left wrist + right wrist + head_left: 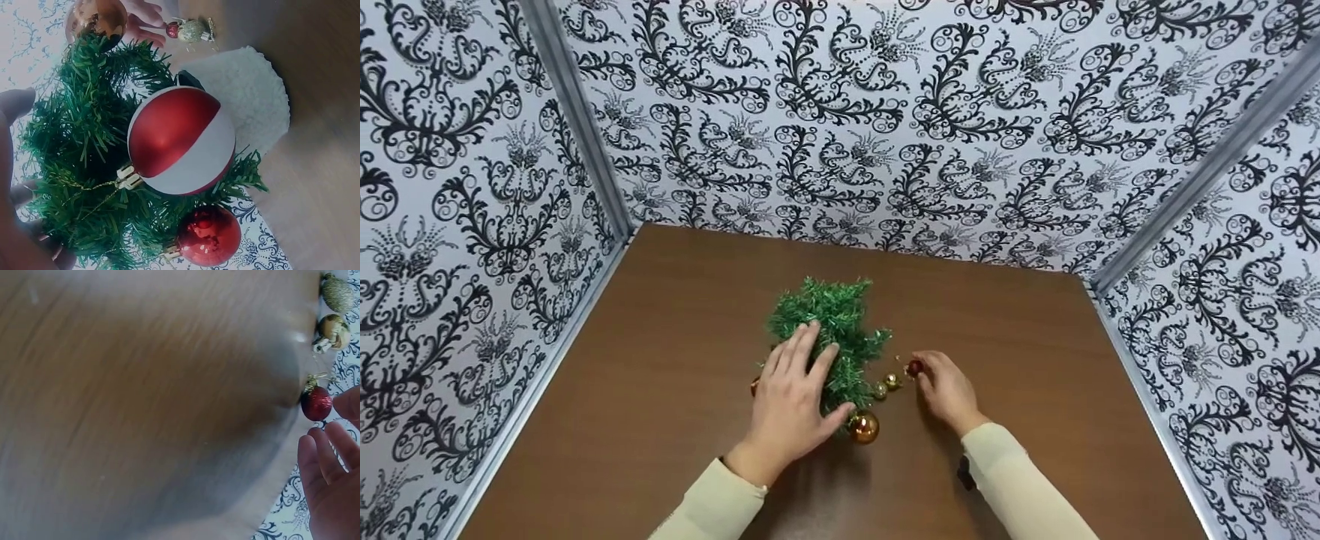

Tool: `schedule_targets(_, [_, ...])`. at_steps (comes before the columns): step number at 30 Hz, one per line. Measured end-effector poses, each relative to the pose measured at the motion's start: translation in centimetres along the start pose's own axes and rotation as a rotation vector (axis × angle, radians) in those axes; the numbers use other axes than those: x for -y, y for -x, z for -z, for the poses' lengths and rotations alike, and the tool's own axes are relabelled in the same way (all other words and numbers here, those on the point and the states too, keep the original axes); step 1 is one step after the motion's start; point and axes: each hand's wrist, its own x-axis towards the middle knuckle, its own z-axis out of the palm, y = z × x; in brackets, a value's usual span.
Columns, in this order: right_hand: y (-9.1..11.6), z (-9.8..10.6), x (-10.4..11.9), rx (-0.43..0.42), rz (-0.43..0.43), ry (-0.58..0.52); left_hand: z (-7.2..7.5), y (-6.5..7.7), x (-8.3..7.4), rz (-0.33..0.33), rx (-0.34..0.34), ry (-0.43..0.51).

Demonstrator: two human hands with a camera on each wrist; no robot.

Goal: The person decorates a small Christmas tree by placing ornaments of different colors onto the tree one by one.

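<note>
Closest to us, a big gold ball (864, 427) sits at the near edge of the green tree (829, 304) on the table (697, 300), and we see the left grip (791, 397) laid on the tree, fingers outstretched. Just right of it, two small gold balls (892, 382) lie near the right grip (950, 391), loosely parted around a small red ball (914, 367); farther off stands a patterned wall (847, 75).

Before me, a brown, wood-grained table (697, 300) meets white walls (847, 112), patterned throughout in black, at its back and both sides. Grey posts (580, 112) mark the rear corners; pale rails (501, 454) line the side edges.
</note>
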Motion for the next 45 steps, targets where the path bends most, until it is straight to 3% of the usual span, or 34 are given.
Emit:
schedule_targets(12, [-0.2,-0.4,-0.5,0.007,0.034,0.044,0.6,-0.5,-0.9,0.086,0.086,-0.064])
schedule_targets(17, [-0.2,-0.7,-0.7,0.010,0.044,0.112,0.7,-0.6,-0.9,0.056,0.106,-0.065])
schedule_targets(23, [-0.2,-0.8,-0.8,-0.002,0.047,0.111,0.9,-0.6,-0.5,0.026,0.138,-0.057])
schedule_targets(40, [-0.2,-0.9,-0.9,-0.004,0.028,0.075,1.1,-0.7,0.6,-0.005,0.130,0.018])
schedule_targets(45, [-0.2,-1.0,-0.9,-0.010,0.028,0.065,0.9,-0.8,1.0,-0.015,0.094,0.027])
